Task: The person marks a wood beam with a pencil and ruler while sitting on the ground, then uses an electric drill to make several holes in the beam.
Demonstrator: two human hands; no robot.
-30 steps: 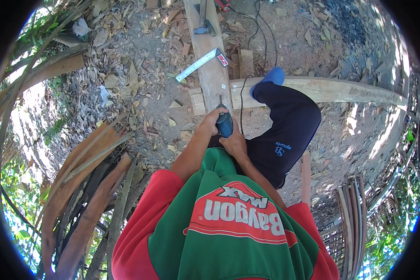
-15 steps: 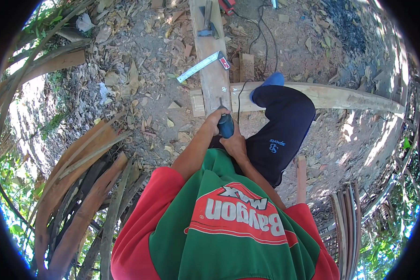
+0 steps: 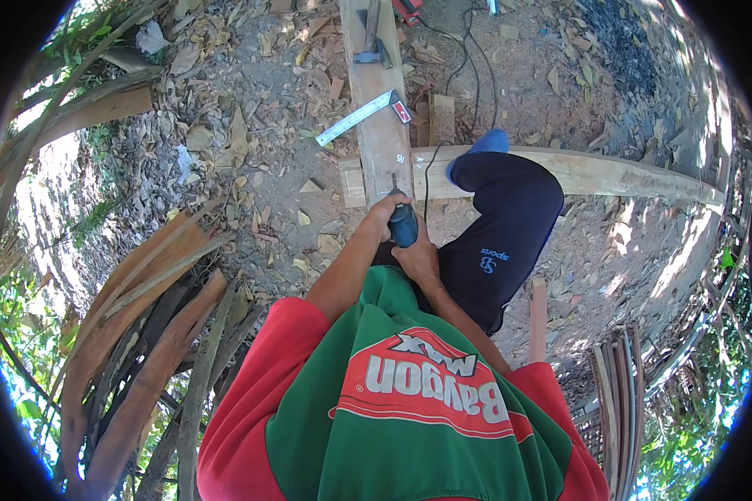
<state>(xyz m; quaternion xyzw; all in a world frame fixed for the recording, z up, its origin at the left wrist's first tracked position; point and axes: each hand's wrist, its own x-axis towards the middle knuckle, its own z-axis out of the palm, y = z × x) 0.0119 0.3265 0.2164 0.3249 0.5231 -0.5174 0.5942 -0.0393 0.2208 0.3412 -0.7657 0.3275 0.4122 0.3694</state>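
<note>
Both my hands are wrapped around a dark blue-green corded power drill (image 3: 403,225). My left hand (image 3: 380,217) grips its front end, while my right hand (image 3: 419,258) holds it lower, toward my body. A thin bit points away from me onto the wooden plank (image 3: 384,142); I cannot tell how deep it sits. Pencil or chalk marks show on the wood just beyond the bit. Across the plank farther off lies a try square (image 3: 359,118) with a metal blade. A hammer (image 3: 370,46) rests at the plank's far end.
A second board (image 3: 593,169) crosses to the right, with my blue-shod foot (image 3: 480,149) against it. A black cord (image 3: 429,179) runs past the plank. Wood slabs (image 3: 150,384) lean at left; several strips (image 3: 617,409) stand at right. Dry leaves and wood chips litter the ground.
Almost nothing differs. The whole view has shifted very slightly; both hands keep the same grip on the drill.
</note>
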